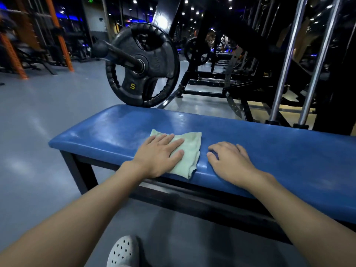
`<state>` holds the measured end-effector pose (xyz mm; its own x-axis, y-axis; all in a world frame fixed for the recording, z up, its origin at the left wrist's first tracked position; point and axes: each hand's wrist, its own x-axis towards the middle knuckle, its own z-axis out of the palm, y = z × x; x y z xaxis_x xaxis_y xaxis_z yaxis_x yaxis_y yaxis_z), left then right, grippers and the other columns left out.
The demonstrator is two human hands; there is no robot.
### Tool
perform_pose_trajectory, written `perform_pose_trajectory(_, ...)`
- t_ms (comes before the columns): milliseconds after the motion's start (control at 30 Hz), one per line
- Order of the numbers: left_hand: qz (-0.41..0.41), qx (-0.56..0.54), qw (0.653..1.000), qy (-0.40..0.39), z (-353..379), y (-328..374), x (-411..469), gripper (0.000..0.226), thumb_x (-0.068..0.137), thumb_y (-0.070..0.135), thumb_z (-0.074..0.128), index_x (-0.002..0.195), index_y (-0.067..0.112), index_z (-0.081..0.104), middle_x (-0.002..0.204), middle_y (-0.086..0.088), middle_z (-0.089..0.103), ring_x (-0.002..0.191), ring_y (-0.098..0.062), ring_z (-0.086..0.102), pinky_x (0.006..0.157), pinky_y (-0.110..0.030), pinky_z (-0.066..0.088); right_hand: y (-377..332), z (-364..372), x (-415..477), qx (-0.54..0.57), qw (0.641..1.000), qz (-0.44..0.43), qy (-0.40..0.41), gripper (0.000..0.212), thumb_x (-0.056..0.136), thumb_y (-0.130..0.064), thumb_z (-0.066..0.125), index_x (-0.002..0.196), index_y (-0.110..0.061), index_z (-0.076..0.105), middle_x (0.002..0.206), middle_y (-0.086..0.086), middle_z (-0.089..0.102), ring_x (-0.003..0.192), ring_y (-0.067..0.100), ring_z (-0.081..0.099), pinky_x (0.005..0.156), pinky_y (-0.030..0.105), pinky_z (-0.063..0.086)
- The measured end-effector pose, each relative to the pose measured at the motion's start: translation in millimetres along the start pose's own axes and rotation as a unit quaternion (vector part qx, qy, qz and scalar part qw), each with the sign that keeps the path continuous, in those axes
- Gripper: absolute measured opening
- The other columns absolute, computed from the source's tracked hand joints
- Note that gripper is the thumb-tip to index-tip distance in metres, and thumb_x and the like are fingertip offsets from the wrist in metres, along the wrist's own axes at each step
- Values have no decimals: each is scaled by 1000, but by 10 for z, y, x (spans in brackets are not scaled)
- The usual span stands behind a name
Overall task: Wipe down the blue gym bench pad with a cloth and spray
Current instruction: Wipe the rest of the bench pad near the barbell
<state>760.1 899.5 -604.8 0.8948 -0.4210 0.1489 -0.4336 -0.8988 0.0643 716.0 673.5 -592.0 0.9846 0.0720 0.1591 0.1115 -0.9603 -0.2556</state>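
Observation:
The blue gym bench pad (269, 151) runs across the middle of the view on a black frame. A pale green cloth (189, 151) lies flat on the pad near its left end, one corner hanging over the near edge. My left hand (158, 155) presses flat on the cloth with straight fingers. Just to the right of the cloth, my right hand (229, 160) rests on the bare pad, fingers loosely bent and holding nothing. No spray bottle is in view.
A black weight plate (142, 66) marked 5 hangs on a bar end just behind the bench's left end. Black machine frames and chrome posts (285, 62) stand behind on the right. Grey floor stretches to the left. A white perforated shoe (123, 251) is below.

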Motion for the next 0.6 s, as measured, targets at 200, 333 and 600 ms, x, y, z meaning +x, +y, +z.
perform_pose_trajectory(200,-44,2,999,26,-48,-709,-140,76,85,67,1,154,43,25,164,6,23,150,-14,16,120,-35,7,-504,135,288,12,996,-78,-32,28,101,-37,36,114,-28,60,127,-8,52,134,13,35,121,47,3)
perform_pose_trajectory(333,-82,14,996,40,-91,-1273,-232,80,83,68,1,153,41,29,162,4,28,149,-15,20,121,-37,10,-950,293,510,26,991,-121,-53,30,101,-36,36,115,-27,60,129,-6,53,133,14,37,121,47,4)
perform_pose_trajectory(600,-174,-7,983,58,-155,-2368,-462,84,78,72,4,150,42,34,159,4,32,148,-17,22,121,-38,12,-1632,651,888,46,975,-214,-47,11,100,-32,36,96,-26,43,112,-6,51,113,17,42,115,44,21)
